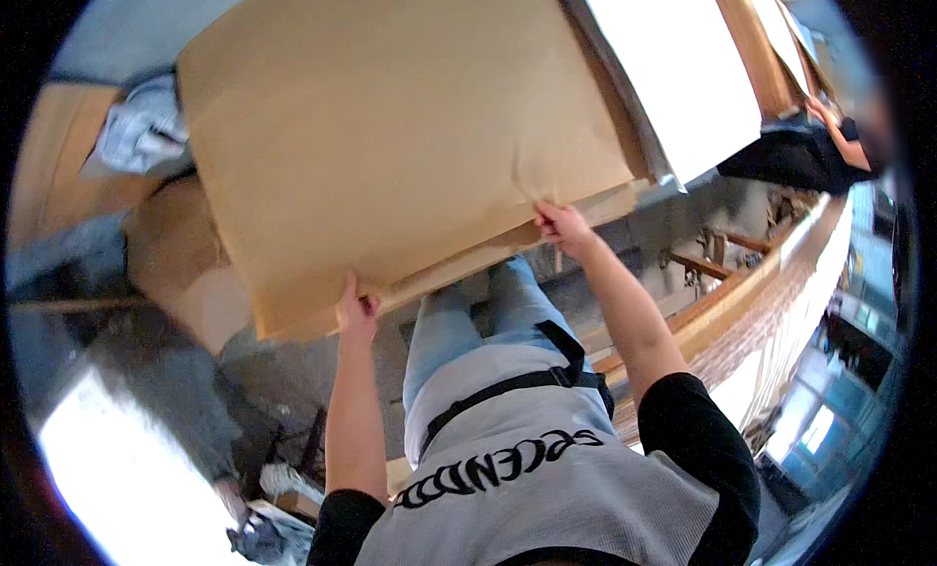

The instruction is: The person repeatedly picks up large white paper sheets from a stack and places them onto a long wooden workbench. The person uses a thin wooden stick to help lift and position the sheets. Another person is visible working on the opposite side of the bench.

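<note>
A large sheet of brown kraft paper (pixel 390 117) spreads out in front of me, its near edge overlapping a further brown layer. At the left part of this edge, my left hand (pixel 358 307) is closed on the paper, thumb on top and fingers curled. Farther right along the same edge, my right hand (pixel 563 226) pinches the sheet, and small creases run from its fingertips. What lies under the paper is mostly hidden.
A white sheet (pixel 673 59) lies right of the brown paper. Crumpled whitish material (pixel 146 125) and a brown cardboard piece (pixel 185 244) are at left. A long stack with a wooden edge (pixel 752 303) runs along the right. At far right, another person's hand (pixel 818 107) touches a sheet.
</note>
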The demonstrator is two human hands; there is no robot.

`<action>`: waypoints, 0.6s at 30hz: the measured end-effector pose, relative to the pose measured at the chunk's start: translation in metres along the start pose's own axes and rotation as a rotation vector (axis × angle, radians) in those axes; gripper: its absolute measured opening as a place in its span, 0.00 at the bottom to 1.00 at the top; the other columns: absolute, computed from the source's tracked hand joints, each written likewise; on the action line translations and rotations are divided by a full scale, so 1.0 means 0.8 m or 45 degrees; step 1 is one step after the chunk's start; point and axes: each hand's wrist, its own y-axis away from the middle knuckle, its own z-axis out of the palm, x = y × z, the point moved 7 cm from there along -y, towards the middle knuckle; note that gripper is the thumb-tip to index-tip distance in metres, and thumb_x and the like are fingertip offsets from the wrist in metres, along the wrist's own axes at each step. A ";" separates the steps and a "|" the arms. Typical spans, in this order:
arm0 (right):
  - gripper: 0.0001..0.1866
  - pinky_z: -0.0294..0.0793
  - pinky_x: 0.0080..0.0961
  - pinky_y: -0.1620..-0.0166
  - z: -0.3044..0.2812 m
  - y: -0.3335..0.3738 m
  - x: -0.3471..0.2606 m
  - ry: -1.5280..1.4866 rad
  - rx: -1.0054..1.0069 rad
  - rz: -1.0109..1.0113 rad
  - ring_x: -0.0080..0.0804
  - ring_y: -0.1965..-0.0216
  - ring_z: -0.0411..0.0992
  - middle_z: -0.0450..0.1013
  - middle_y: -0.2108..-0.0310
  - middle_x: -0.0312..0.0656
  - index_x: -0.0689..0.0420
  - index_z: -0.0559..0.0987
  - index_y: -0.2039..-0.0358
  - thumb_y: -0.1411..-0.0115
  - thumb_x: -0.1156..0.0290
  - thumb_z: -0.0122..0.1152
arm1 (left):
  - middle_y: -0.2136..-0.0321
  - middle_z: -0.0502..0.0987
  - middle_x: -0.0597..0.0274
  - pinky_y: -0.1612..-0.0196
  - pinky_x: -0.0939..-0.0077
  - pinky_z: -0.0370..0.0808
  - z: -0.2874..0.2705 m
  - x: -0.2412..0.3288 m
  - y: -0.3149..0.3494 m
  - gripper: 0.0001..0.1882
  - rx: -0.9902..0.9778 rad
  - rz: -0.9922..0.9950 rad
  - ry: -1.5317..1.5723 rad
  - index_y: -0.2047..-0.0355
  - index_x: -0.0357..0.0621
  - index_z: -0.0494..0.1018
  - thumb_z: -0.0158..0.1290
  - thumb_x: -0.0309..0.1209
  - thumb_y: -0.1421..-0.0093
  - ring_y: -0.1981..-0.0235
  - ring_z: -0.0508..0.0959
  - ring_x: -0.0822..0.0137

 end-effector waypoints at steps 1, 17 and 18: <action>0.13 0.49 0.12 0.87 -0.005 0.000 0.005 -0.002 0.025 0.007 0.16 0.86 0.56 0.63 0.85 0.30 0.54 0.69 0.80 0.44 0.61 0.51 | 0.84 0.66 0.66 0.89 0.81 0.59 -0.022 -0.009 -0.009 0.12 0.084 -0.004 -0.005 0.70 0.44 0.66 0.48 0.40 0.44 0.90 0.62 0.72; 0.09 0.64 0.17 0.74 -0.456 0.063 -0.031 0.303 1.156 -0.486 0.17 0.79 0.66 0.72 0.81 0.32 0.56 0.78 0.77 0.53 0.64 0.61 | 0.90 0.60 0.69 0.87 0.83 0.57 0.013 -0.053 0.046 0.15 0.067 0.047 -0.264 0.73 0.46 0.66 0.48 0.45 0.45 0.89 0.60 0.74; 0.10 0.67 0.20 0.70 -0.465 0.077 -0.057 0.305 1.273 -0.448 0.20 0.76 0.69 0.73 0.81 0.35 0.58 0.78 0.77 0.55 0.64 0.63 | 0.90 0.61 0.69 0.87 0.83 0.57 0.007 -0.053 0.046 0.15 0.095 0.055 -0.272 0.72 0.47 0.66 0.48 0.45 0.45 0.90 0.60 0.74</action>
